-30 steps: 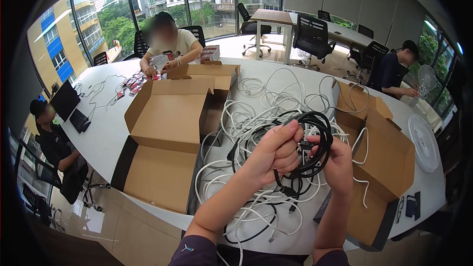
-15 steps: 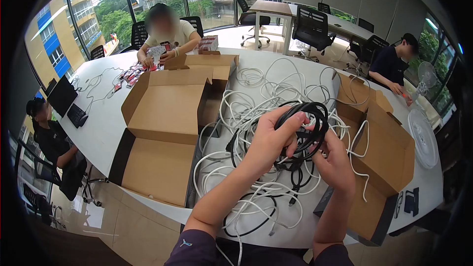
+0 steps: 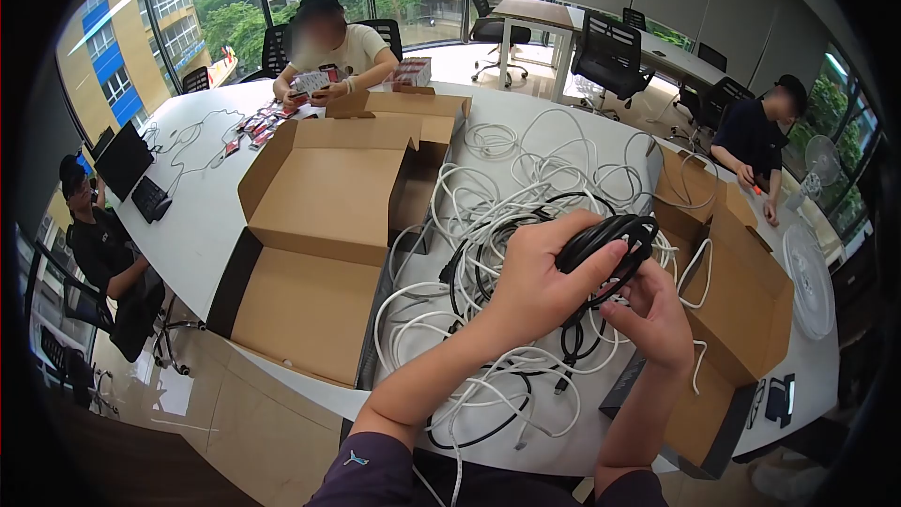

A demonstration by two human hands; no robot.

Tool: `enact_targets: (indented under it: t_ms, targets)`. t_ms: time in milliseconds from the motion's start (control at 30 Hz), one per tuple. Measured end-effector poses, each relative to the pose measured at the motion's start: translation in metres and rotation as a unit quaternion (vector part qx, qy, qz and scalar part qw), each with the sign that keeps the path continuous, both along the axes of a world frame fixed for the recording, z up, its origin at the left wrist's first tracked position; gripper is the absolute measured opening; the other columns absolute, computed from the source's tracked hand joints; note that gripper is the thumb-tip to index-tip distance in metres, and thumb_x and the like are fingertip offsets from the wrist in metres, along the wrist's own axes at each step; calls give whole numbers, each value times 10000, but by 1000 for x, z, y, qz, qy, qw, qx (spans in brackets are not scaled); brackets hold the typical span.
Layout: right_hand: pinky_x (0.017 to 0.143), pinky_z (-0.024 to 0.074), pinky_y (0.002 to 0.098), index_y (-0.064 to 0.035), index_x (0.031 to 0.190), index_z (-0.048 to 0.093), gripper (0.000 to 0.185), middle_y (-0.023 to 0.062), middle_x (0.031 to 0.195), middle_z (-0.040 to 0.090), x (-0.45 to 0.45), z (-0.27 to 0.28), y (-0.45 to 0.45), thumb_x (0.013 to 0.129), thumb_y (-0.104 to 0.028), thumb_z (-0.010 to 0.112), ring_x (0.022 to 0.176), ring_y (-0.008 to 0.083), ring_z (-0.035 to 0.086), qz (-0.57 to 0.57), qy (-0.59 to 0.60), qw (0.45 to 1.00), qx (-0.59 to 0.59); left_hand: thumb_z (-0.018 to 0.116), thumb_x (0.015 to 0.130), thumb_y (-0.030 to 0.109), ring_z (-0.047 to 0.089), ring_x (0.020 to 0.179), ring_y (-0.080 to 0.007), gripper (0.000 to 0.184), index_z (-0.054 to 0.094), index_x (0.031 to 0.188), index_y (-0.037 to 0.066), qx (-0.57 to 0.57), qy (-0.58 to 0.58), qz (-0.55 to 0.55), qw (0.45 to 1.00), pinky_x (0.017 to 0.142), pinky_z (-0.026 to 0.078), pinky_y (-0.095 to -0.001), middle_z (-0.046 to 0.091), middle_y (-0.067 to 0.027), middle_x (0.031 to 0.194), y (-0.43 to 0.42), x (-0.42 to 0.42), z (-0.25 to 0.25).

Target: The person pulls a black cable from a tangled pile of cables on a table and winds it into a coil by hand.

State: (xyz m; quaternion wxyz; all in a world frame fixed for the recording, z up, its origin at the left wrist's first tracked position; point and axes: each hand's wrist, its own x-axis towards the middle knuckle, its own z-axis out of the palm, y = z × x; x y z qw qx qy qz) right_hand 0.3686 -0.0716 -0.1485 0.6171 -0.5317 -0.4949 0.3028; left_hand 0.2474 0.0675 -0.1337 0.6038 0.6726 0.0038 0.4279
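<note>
A coiled black cable [image 3: 610, 249] is held up above the table between my two hands. My left hand [image 3: 549, 277] is closed round the coil's near left side, its thumb pressed along the loops. On the right, my right hand [image 3: 654, 314] grips the coil from below with bent fingers; part of its grip is hidden behind the loops. Beneath lies a big tangle of white cables [image 3: 497, 357] with some black ones mixed in. A black cable end with a connector [image 3: 563, 383] rests on the tangle below my hands.
Open cardboard boxes [image 3: 314, 305] stand left of the tangle, and another open box [image 3: 741, 291] stands right. A white spool [image 3: 807, 268] lies at the right edge. Co-workers sit around the table [image 3: 202, 235]; one handles small red-and-white packets [image 3: 258, 127]. A laptop [image 3: 127, 169] is far left.
Both hands have shifted slightly right with the black cable, and the coil is turned to a flatter, more edge-on angle. My view has shifted slightly.
</note>
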Motion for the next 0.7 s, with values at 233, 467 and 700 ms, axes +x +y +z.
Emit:
enact_targets:
  t_ms: [233,467,700]
  targets:
    - [826,464,233,26,1148,597,271,31,1040,637,1,-6,12,910,-97,634,930,94,594,-90,61,994,12,648,846,256,586,572,-204,283,647,921,-17,59,27,-3,998,557,446,-301,602,-125,661,2,3,-1]
    - [740,485,235,29,999,648,176,56,961,652,-15,5,8,892,-110,628,823,105,612,-89,69,992,52,625,859,277,560,638,-174,305,637,928,-21,48,-16,-22,998,590,429,-295,595,-110,713,6,-3,2]
    - [629,421,255,15,793,610,270,68,717,596,-7,-4,9,838,-250,628,674,130,550,-14,94,989,110,528,952,326,414,641,-56,354,628,934,-13,-68,51,-191,978,586,355,-235,493,30,670,22,9,-11]
